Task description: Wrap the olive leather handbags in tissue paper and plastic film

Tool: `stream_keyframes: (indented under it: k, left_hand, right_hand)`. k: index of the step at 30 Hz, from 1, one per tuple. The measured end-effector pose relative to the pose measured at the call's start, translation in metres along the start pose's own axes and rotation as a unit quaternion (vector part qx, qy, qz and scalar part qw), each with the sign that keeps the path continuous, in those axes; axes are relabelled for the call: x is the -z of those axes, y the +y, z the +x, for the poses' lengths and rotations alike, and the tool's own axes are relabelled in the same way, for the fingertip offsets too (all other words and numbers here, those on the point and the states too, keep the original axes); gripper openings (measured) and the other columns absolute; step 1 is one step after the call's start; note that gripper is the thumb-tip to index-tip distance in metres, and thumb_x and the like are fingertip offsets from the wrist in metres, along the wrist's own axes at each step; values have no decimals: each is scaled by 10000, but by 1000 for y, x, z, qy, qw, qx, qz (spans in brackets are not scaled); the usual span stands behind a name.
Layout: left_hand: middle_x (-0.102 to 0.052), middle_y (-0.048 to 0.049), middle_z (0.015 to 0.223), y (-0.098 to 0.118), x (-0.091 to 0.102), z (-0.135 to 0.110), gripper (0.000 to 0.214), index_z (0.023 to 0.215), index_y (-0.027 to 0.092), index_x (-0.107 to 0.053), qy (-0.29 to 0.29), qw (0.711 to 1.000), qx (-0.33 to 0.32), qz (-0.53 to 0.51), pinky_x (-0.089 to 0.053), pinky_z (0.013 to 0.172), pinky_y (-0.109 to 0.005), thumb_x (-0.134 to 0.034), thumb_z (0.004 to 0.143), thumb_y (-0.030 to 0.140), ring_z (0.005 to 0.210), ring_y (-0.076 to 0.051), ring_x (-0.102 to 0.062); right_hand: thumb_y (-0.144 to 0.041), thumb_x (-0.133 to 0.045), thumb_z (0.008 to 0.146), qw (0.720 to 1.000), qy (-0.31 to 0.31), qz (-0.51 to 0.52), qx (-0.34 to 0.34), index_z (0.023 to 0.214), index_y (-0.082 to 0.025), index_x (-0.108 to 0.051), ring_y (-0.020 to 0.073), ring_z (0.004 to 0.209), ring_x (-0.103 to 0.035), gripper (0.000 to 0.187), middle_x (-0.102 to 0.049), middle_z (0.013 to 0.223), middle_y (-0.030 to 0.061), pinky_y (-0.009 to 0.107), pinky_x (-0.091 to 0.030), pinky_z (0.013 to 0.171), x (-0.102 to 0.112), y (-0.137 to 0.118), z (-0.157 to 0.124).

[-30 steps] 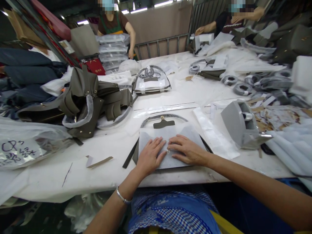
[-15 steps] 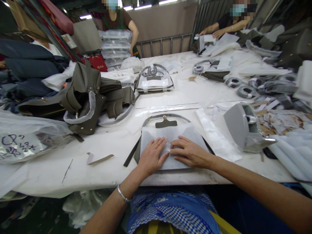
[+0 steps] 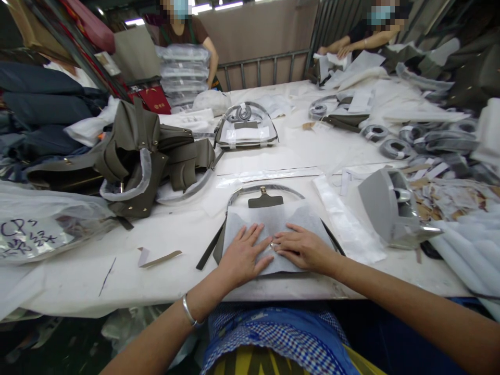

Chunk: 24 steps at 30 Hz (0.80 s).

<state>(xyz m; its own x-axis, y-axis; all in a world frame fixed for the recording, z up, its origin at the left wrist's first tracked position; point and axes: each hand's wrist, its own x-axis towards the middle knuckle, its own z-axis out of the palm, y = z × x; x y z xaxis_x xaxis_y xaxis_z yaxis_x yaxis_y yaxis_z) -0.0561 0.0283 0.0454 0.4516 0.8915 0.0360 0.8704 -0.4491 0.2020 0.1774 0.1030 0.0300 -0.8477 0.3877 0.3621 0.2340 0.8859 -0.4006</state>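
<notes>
A dark olive handbag lies flat on the table in front of me, its front covered by a white tissue-like sheet [image 3: 253,213]. My left hand [image 3: 240,255] is open, spread flat on the sheet's left half. My right hand [image 3: 307,250] rests on the right half, fingers stretched toward the middle and a little bent. Between the fingertips a small shiny metal piece [image 3: 272,244] shows at the sheet. Above the sheet's top edge lie the bag's olive flap tab [image 3: 265,201] and its wrapped handle [image 3: 242,192]. A dark strap [image 3: 211,246] sticks out at the left.
Olive handbags [image 3: 133,156] are piled at the left behind a marked plastic bag [image 3: 47,224]. A grey tape dispenser [image 3: 386,208] stands at the right, beside white strips [image 3: 351,224]. Another wrapped bag [image 3: 247,127] lies farther back. Two people work across the table.
My fingers have shifted slightly on the sheet, and the small metal piece between them shows more clearly. My left hand and forearm have moved a little left and down.
</notes>
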Motion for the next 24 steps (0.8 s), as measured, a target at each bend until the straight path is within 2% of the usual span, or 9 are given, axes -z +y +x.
stream_keyframes:
  k: [3, 5, 8, 11, 15, 19, 22, 24]
  left_hand:
    - [-301, -130, 1604, -2, 1, 0, 562, 1469, 261, -430, -6, 1000, -19, 17, -236, 1194, -533, -399, 988, 552, 1483, -286, -272]
    - [-257, -129, 1620, -3, 1, -1, 610, 1508, 246, -356, -5, 999, -30, 21, -215, 1202, -533, -407, 984, 555, 1497, -280, -230]
    - [-222, -134, 1631, -5, -2, -4, 677, 1537, 217, -286, 4, 999, -30, 19, -200, 1211, -528, -431, 972, 561, 1508, -279, -193]
    - [-215, -125, 1635, -6, -5, -5, 689, 1540, 217, -281, 10, 1000, -14, 14, -204, 1211, -535, -432, 967, 569, 1513, -291, -165]
    - [-186, -106, 1645, -6, -6, -6, 701, 1548, 246, -267, 20, 999, 0, 30, -232, 1195, -565, -438, 957, 582, 1517, -328, -120]
    - [-219, -123, 1632, -11, -10, -4, 733, 1548, 205, -283, 42, 996, -21, 70, -299, 1164, -549, -452, 942, 582, 1500, -354, -187]
    - [-359, -107, 1578, -22, -20, -2, 733, 1531, 157, -328, 84, 989, -47, 110, -353, 1143, -470, -456, 937, 567, 1459, -327, -316]
    - [-501, -62, 1491, -31, -31, 0, 696, 1510, 176, -386, 131, 981, -62, 130, -412, 1102, -373, -476, 932, 554, 1396, -266, -431]
  right_hand:
    - [-240, -507, 990, 1000, -15, -10, -15, 1125, -230, -696, 205, 1154, -652, 232, -747, 1140, 55, 505, -365, 1124, 1, -2, 1]
    - [-258, -492, 992, 998, -36, -33, -29, 1250, -212, -640, 224, 1238, -593, 301, -698, 1243, 89, 510, -343, 1143, 3, -4, 1]
    - [-331, -513, 978, 992, -62, -90, -59, 1444, -203, -478, 291, 1427, -381, 485, -471, 1511, 126, 557, -267, 1177, 3, -5, 1]
    - [-384, -507, 980, 985, -87, -124, -78, 1508, -242, -385, 318, 1483, -259, 561, -304, 1608, 104, 591, -211, 1189, 2, -3, 2]
    - [-415, -484, 988, 983, -101, -128, -78, 1539, -244, -326, 320, 1487, -250, 598, -275, 1619, 94, 600, -222, 1186, 5, -2, 1]
    - [-408, -501, 974, 987, -88, -108, -85, 1561, -253, -270, 317, 1473, -290, 649, -290, 1613, 68, 593, -267, 1180, 10, -2, -1]
    - [-422, -524, 952, 988, -72, -108, -81, 1568, -267, -251, 318, 1437, -368, 691, -333, 1589, 55, 561, -360, 1143, 7, 5, -3]
    - [-435, -542, 938, 989, -53, -121, -61, 1573, -279, -229, 287, 1351, -497, 725, -451, 1516, 44, 479, -482, 1056, -1, 16, -4]
